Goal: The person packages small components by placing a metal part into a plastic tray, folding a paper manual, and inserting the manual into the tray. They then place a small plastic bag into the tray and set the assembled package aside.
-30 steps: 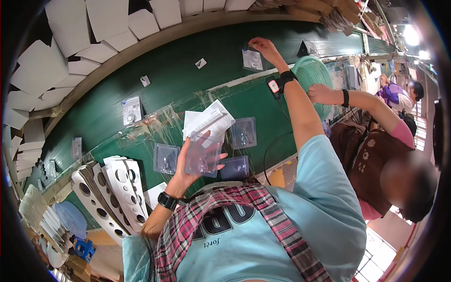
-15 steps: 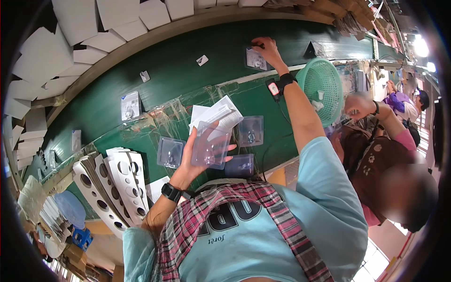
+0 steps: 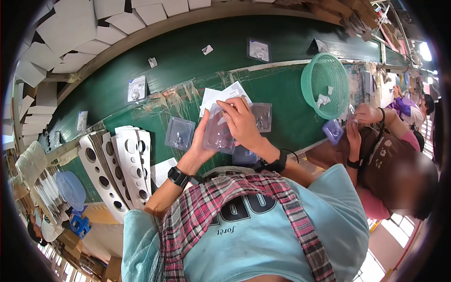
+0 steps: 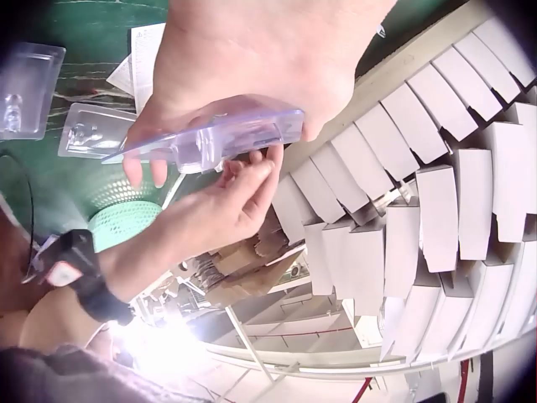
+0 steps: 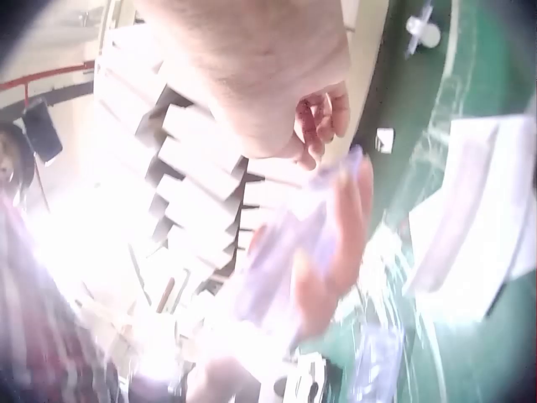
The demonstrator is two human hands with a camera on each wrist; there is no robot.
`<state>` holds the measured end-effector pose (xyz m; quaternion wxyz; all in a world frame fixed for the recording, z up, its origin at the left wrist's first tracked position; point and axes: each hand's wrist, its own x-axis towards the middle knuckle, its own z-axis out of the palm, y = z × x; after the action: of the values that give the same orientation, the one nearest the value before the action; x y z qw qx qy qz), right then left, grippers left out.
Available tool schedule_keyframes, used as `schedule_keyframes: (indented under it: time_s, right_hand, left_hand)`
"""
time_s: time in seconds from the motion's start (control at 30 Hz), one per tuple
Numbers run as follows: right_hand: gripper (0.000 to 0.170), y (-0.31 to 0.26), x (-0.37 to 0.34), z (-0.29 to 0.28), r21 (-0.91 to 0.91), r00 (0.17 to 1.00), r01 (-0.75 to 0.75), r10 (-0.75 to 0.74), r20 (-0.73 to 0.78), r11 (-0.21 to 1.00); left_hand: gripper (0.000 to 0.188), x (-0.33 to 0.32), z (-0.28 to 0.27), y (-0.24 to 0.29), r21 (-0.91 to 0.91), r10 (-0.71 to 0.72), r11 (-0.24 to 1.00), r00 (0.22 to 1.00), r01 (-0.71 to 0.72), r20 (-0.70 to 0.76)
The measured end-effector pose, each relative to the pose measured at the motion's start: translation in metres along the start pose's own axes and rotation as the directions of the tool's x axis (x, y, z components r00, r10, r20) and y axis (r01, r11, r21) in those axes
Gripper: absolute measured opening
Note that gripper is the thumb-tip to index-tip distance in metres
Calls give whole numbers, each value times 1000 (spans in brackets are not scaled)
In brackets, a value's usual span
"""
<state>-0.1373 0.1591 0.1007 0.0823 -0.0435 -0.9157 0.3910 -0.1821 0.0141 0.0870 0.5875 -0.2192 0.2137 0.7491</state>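
Observation:
My left hand (image 3: 203, 136) holds a clear plastic blister shell (image 3: 220, 134) in front of my body, thumb along one side and fingers round the other. My right hand (image 3: 244, 123) has come over its far edge; in the left wrist view its curled fingertips (image 4: 262, 168) pinch at the shell's edge. Printed white leaflets (image 3: 237, 89) lie just beyond the hands. Around them on the green table are more clear shells with small parts inside: one at the left (image 3: 180, 133), one at the right (image 3: 262, 116), and a darker-looking one (image 3: 244, 155) partly under my right wrist.
A packed blister with a card (image 3: 259, 50) lies on the far green strip; another (image 3: 136, 88) is further left. The green basket (image 3: 325, 87) stands at the right, near another person's hands (image 3: 364, 115). Punched white cardboard sheets (image 3: 136, 160) stack at the left. White boxes (image 3: 66, 30) line the back.
My right hand has left the packed blister on the far strip and come back to the shell in my left hand. The neighbouring person's hands have moved away from the basket.

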Motion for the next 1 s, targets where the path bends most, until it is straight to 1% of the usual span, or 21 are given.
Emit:
schedule_keyframes:
  time_s: [0.13, 0.2, 0.3, 0.33, 0.4, 0.43, 0.5, 0.57, 0.6, 0.63, 0.7, 0.8, 0.83, 0.87, 0.9, 0.93, 0.97, 1.0]
  right_hand:
    - [37, -8, -20, -1, -48, 1000, -16, 15, -23, 999]
    - [38, -12, -26, 1, -73, 999, -21, 18, -41, 997]
    - [39, -16, -30, -4, -55, 998, -21, 17, -59, 998]
    - [39, -17, -33, -5, -67, 997, 0, -5, -72, 998]
    - [39, -17, -37, -7, -90, 994, 46, -55, -97, 995]
    - [36, -14, -38, -7, -85, 992, 54, -63, -110, 995]
    - [29, -9, -43, -2, -54, 990, 67, -73, -124, 996]
    - [22, 0, -44, 0, 109, 990, -58, 71, -124, 992]
    - [18, 3, -44, 1, 190, 983, -117, 140, -115, 975]
    - [15, 4, -43, 2, 243, 981, -150, 175, -83, 958]
    - [10, 9, -44, -1, 334, 970, -225, 244, -18, 915]
    - [9, 23, -43, -14, 505, 926, -369, 353, 132, 780]
    - [9, 29, -42, -19, 552, 906, -416, 381, 184, 723]
    - [10, 55, -44, -21, 535, 934, -349, 334, 128, 769]
    - [10, 63, -38, -38, 510, 919, -372, 384, 88, 776]
    - [11, 90, -38, -44, 480, 904, -388, 426, 33, 787]
    - [11, 113, -38, -55, 371, 890, -431, 456, 22, 822]
    - [10, 132, -35, -65, 229, 912, -387, 407, -45, 893]
  left_hand:
    - [63, -9, 8, -12, 60, 42, 998, 997, -38, -68]
    - [61, -9, 3, -17, 33, 40, 999, 998, -39, -41]
    - [59, -4, -2, -18, -10, 40, 999, 999, -40, 5]
    - [59, -5, -2, -21, -24, 37, 999, 999, -36, 24]
    - [59, -11, 7, -24, -39, 50, 998, 998, -52, -45]
    - [59, -14, 10, -25, -47, 59, 997, 995, -63, -84]
    - [57, -11, -1, -30, -77, 53, 995, 998, -56, -33]
    - [55, -12, -1, -32, -85, 41, 996, 999, -38, 29]
    - [53, -14, 5, -35, -110, 26, 994, 999, -29, -28]
    - [56, -13, 2, -38, -77, 20, 997, 998, -24, -51]
    - [57, -16, 8, -36, 8, -44, 999, 998, 44, -50]
    - [61, -4, -10, -33, -58, -46, 998, 994, 40, -101]
    - [62, -1, -20, -31, -32, -62, 998, 995, 59, -73]
    - [62, 2, -31, -29, -7, -76, 997, 996, 76, -45]
    - [63, 2, -38, -28, 16, -90, 996, 996, 91, -20]
    - [65, -3, -33, -25, 39, -129, 991, 991, 130, -32]
    - [66, -4, -33, -23, 32, -145, 989, 989, 145, -4]
    - [67, -4, -32, -23, 23, -164, 986, 986, 163, 22]
